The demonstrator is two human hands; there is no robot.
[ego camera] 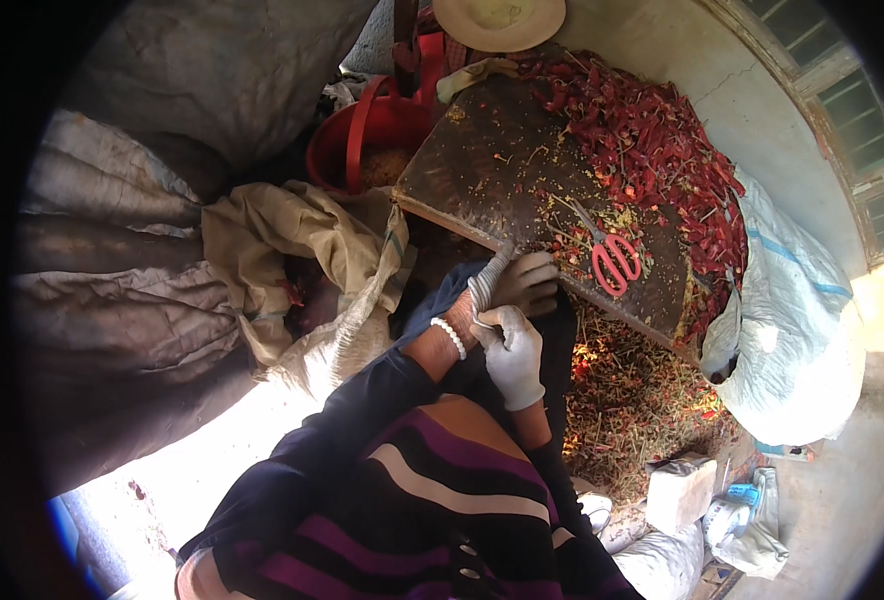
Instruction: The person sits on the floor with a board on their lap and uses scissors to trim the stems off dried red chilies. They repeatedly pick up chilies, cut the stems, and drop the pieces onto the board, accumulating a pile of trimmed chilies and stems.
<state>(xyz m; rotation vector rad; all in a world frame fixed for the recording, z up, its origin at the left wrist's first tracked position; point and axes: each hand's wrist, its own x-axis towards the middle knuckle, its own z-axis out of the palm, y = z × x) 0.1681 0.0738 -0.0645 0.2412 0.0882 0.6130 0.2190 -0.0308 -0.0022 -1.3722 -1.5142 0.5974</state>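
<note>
My left hand (530,285) wears a grey-white knit glove and lies near the front edge of a dark wooden board (479,150). Its fingers are loosely bent, and the palm side is hidden. With my gloved right hand (513,356) I pinch the rolled, twisted cuff (489,281) of the left glove at the wrist. Just behind that cuff sits a white bead bracelet (449,339). Scissors with pink handles (616,262) rest on the board, blades pointing away. Dried red chilli peppers (637,135) are heaped along its far and right sides, with seeds and stem bits scattered about.
Beyond the board are a straw hat (500,19) and another person's gloved hand (475,77). A red bucket (337,142) stands far left, above an open tan sack (262,217). On the right slumps a white woven sack (794,337). Chilli stems (637,405) cover the floor below.
</note>
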